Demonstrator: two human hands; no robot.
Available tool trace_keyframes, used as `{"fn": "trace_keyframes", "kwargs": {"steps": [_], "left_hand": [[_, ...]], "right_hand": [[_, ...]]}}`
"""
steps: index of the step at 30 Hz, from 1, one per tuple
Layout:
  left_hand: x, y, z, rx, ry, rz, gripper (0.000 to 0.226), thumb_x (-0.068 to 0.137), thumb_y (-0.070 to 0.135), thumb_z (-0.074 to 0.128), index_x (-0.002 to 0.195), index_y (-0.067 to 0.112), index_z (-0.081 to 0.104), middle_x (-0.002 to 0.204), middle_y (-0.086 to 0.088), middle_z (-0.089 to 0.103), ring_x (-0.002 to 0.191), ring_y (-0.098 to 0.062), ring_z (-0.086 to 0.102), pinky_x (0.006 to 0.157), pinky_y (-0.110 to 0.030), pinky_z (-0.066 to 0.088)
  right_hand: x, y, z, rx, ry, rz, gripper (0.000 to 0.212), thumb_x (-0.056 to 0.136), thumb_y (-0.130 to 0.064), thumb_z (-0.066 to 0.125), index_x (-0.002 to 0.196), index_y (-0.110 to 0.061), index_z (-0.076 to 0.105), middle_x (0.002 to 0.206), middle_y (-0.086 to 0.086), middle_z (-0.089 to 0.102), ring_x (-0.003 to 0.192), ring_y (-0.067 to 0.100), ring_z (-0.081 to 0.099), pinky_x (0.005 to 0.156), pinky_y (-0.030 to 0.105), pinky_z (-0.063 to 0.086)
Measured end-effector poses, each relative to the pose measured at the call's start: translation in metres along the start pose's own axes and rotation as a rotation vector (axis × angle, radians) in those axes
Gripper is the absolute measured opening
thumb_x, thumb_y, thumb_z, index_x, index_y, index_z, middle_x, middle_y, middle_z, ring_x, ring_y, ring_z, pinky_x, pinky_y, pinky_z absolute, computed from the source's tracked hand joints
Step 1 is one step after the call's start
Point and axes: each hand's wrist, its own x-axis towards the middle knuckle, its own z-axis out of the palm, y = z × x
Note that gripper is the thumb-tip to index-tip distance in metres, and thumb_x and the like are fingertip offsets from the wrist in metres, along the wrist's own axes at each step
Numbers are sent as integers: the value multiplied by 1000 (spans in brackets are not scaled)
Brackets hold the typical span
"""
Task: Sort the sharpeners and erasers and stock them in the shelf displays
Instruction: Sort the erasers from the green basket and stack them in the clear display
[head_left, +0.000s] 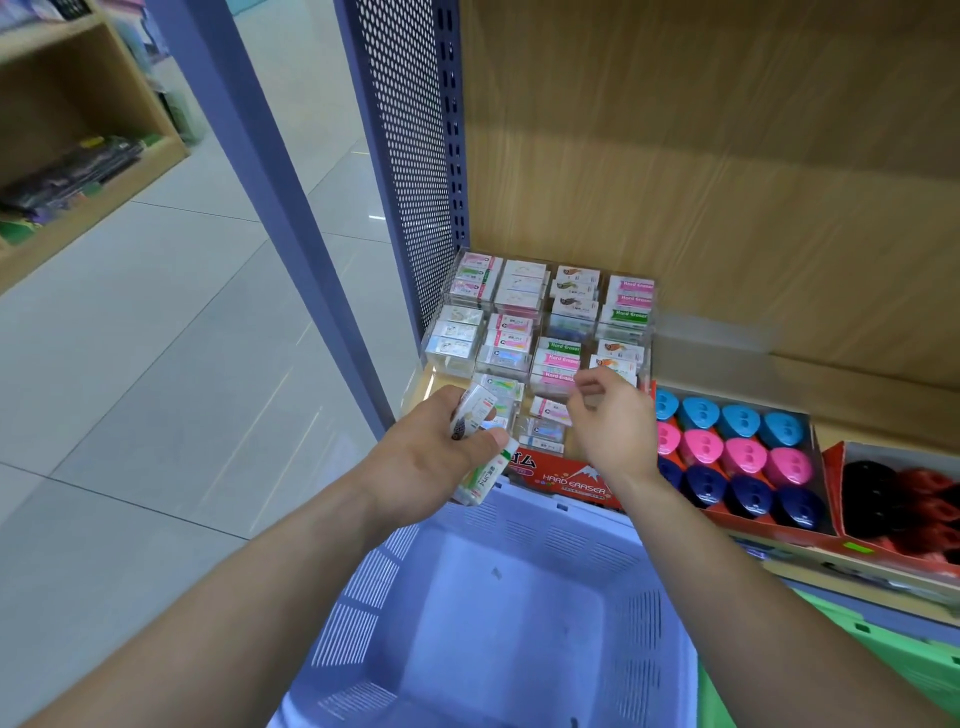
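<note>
My left hand (436, 449) grips a bunch of white sleeved erasers (480, 441), some with green print, just in front of the clear acrylic eraser display (540, 322). That display holds several rows of erasers in pink, green and white sleeves. My right hand (610, 415) hovers at the display's front right with fingers loosely curled; nothing shows between them. A red "Hard Eraser" box (569, 480) lies below the display. To the right, a red tray (779, 519) holds blue, pink and navy sharpeners (737, 452).
A light blue plastic basket (467, 525) sits right under my arms, its inside bare. Another red box with black and red sharpeners (904, 504) stands far right. A green crate (883, 649) lies lower right. A blue shelf upright (260, 156) and tiled aisle are on the left.
</note>
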Motion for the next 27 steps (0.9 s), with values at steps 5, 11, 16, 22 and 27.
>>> {"fn": "trace_keyframes", "kwargs": {"steps": [5, 11, 16, 22, 27], "left_hand": [[-4, 4, 0, 11, -2, 20, 25, 97, 32, 65, 121, 32, 56, 101, 12, 72, 95, -17, 72, 84, -42, 62], [-7, 6, -1, 16, 7, 23, 25, 97, 31, 65, 121, 31, 56, 100, 12, 72, 94, -16, 72, 83, -42, 62], [-7, 5, -1, 20, 15, 27, 19, 98, 30, 64, 115, 31, 56, 95, 13, 71, 90, -15, 73, 78, -38, 63], [-3, 4, -2, 19, 22, 10, 12, 98, 30, 65, 108, 34, 58, 92, 16, 73, 90, -15, 73, 83, -41, 62], [-1, 14, 8, -57, 25, -5, 16, 97, 29, 66, 113, 27, 62, 93, 4, 75, 88, -19, 74, 76, -43, 63]], "right_hand": [[-1, 6, -8, -119, -304, -130, 34, 97, -23, 60, 130, -32, 66, 124, -10, 69, 90, 7, 69, 86, 33, 59], [1, -2, -5, -435, -477, -211, 50, 102, -28, 48, 151, -38, 42, 130, 4, 66, 77, 14, 67, 64, 34, 57], [2, -3, 1, -330, -552, -131, 45, 102, -22, 44, 144, -33, 51, 142, -9, 59, 119, 16, 62, 88, 35, 56], [-9, -10, -16, -175, -402, -97, 38, 101, -23, 51, 137, -31, 59, 123, -13, 67, 81, 7, 65, 68, 31, 57], [-46, -52, -58, 372, -453, -75, 17, 96, -26, 65, 106, -38, 73, 97, -12, 72, 76, 6, 67, 73, 33, 57]]}}
